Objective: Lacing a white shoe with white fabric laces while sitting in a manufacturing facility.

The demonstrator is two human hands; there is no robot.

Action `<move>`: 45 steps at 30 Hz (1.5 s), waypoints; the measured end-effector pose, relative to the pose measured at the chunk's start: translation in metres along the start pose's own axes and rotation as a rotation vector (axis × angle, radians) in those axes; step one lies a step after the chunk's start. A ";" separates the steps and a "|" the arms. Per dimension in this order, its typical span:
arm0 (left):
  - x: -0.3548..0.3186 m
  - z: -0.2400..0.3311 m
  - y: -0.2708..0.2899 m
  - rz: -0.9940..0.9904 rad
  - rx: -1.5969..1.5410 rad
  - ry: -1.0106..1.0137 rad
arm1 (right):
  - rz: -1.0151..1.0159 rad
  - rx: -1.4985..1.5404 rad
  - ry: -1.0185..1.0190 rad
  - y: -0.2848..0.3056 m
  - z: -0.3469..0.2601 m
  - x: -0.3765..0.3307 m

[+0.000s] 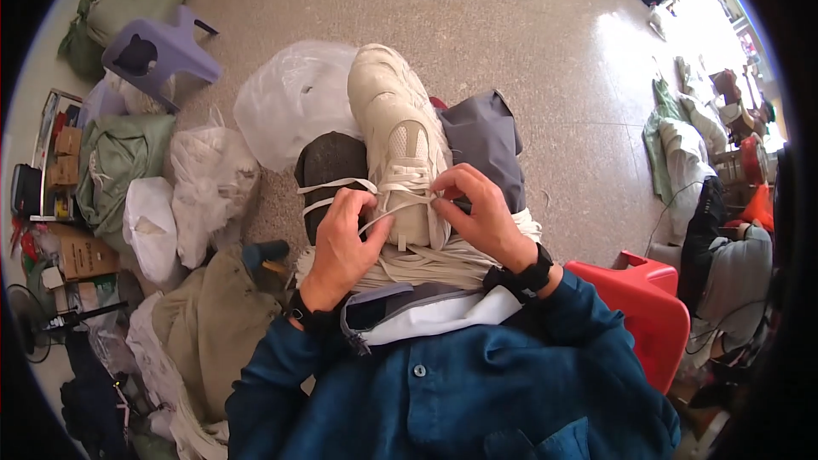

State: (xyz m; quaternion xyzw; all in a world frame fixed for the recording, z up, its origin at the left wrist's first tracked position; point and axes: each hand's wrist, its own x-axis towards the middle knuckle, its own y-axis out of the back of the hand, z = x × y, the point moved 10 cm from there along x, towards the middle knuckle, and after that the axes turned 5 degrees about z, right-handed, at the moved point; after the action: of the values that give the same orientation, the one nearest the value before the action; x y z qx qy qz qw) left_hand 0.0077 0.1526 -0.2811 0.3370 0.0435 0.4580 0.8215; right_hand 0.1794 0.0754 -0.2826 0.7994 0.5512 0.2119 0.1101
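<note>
A cream sneaker [394, 111] lies on my lap, toe pointing away from me. My left hand [341, 243] grips a white shoelace [332, 186] that runs out to the left from the shoe's eyelets. My right hand [479, 209] pinches the lace at the shoe's right side near the tongue. Under the shoe, across my knees, rests a bundle of white laces [434, 262]. Both wrists carry black bands.
A red plastic stool [656, 311] stands at my right. A white plastic bag [290, 98] and a lilac stool [158, 51] are ahead on the left. Sacks, boxes and cloth piles [119, 162] line the left side. Another person [733, 264] sits at the far right.
</note>
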 end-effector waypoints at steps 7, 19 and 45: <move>-0.007 -0.002 -0.002 -0.042 0.005 0.040 | -0.005 0.074 -0.121 -0.005 0.017 -0.010; -0.005 0.000 -0.001 -0.017 0.041 0.012 | -0.128 0.063 -0.157 -0.003 0.014 0.005; -0.009 0.011 0.022 -0.137 -0.154 0.060 | -0.059 -0.248 0.162 -0.004 -0.034 0.009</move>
State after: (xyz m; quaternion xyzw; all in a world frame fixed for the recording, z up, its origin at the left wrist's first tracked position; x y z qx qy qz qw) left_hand -0.0094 0.1482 -0.2614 0.2554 0.0557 0.4125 0.8727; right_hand 0.1632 0.0837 -0.2525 0.7433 0.5513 0.3390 0.1692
